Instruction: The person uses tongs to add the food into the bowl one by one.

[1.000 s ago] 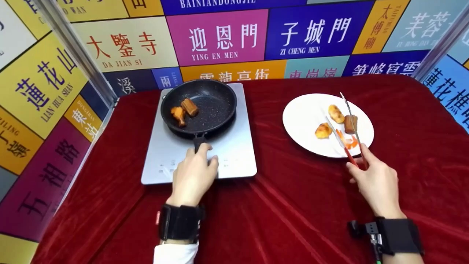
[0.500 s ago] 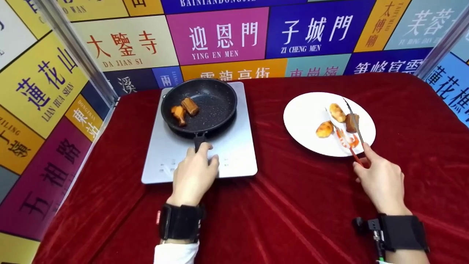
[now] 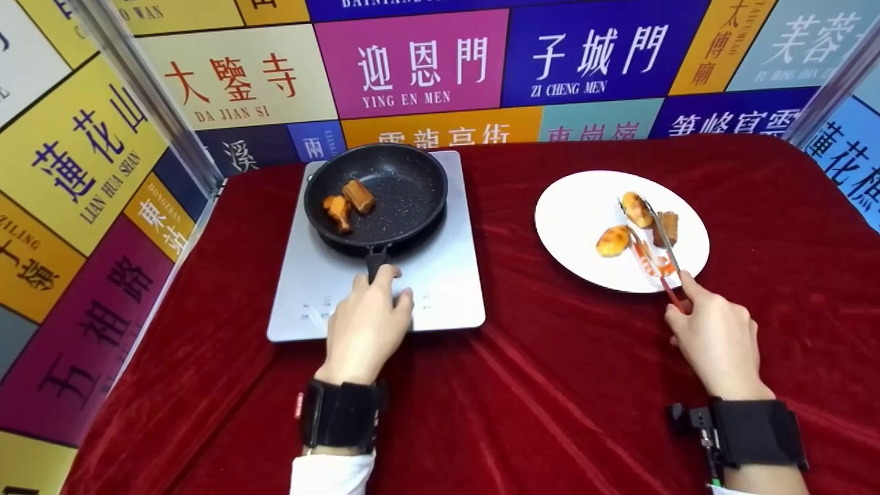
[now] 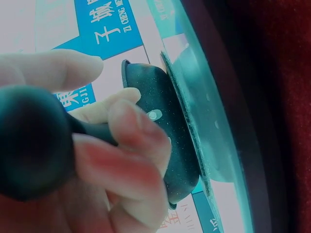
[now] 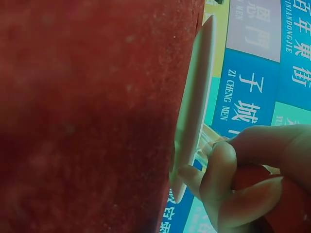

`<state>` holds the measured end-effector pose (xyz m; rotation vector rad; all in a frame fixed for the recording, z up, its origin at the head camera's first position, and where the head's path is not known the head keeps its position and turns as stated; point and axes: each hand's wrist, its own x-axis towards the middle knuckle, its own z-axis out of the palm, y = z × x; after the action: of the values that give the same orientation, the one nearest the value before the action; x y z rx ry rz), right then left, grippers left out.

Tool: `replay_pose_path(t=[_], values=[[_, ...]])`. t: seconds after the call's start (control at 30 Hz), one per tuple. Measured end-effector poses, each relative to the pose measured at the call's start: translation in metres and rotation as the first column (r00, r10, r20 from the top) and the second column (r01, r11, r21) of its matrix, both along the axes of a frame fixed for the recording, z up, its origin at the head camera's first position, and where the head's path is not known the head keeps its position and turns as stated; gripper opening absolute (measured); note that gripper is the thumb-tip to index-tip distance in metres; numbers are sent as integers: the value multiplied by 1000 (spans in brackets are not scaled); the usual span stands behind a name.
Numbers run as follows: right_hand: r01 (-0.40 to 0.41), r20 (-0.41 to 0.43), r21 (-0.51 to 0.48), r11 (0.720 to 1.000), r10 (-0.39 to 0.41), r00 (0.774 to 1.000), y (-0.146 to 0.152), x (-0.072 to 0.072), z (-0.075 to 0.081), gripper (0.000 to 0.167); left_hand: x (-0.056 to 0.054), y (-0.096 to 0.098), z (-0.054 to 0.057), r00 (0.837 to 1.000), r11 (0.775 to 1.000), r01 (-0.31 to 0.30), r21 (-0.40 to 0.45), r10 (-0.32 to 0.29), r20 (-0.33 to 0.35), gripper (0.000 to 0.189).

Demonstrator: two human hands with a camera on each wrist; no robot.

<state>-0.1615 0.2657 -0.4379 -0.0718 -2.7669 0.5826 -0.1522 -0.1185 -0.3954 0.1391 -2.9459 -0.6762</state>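
Note:
My left hand point(image 3: 368, 323) holds the black handle of a frying pan point(image 3: 405, 199); the left wrist view shows the fingers point(image 4: 121, 170) curled round it. Inside the pan lie a small drumstick point(image 3: 337, 212) and a brown ridged food piece point(image 3: 358, 196). With my right hand point(image 3: 718, 337) I pinch red-handled tongs point(image 3: 673, 295) over a white plate point(image 3: 570, 234). Their tips are on either side of the upper browned yellow piece point(image 3: 638, 208); contact is unclear. Another yellow piece point(image 3: 612, 240), a brown piece point(image 3: 665, 232) and a shrimp point(image 3: 663, 267) lie nearby, partly behind the tongs.
Under the pan is a flat silver cooktop point(image 3: 440, 295). Dark red cloth point(image 3: 522, 385) covers the table. Printed panels point(image 3: 412, 69) stand along the back and sides, with metal posts point(image 3: 148, 103) at the corners.
The tongs have narrowed, their tips coming in around the upper yellow piece. My right hand has shifted slightly right. My left hand has stayed on the pan handle.

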Motion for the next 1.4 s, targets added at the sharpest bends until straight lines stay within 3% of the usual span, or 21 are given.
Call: replay_pose_path(t=[0.53, 0.67, 0.77, 0.93, 1.1, 1.17, 1.3, 1.4], values=[[-26, 54, -40, 999, 29, 998, 0, 5, 1, 46, -1, 0, 0, 1000, 1000, 2, 4, -2, 16, 36], [-13, 120, -106, 994, 26, 992, 4, 6, 1, 48, 0, 0, 0, 1000, 1000, 1, 1, -1, 21, 36], [10, 178, -211, 977, 28, 984, 9, 7, 1, 50, 0, 0, 1, 1000, 1000, 2, 2, -2, 19, 36], [25, 217, -427, 904, 76, 973, 13, 6, -2, 53, 0, 0, 0, 1000, 1000, 1, 6, -2, 16, 36], [35, 238, -621, 783, 145, 960, 17, 4, -3, 58, 0, 1, 0, 1000, 1000, 1, 5, -1, 16, 36], [45, 249, -668, 743, 166, 954, 18, 3, -3, 60, 0, 1, 0, 1000, 1000, 1, 4, -1, 16, 35], [69, 274, -702, 709, 180, 945, 21, 3, -3, 60, 0, 0, 0, 1000, 1000, 4, 7, -5, 16, 36], [89, 283, -745, 661, 193, 939, 24, 2, -4, 60, 0, 0, 0, 1000, 1000, 7, 9, -7, 14, 36]])
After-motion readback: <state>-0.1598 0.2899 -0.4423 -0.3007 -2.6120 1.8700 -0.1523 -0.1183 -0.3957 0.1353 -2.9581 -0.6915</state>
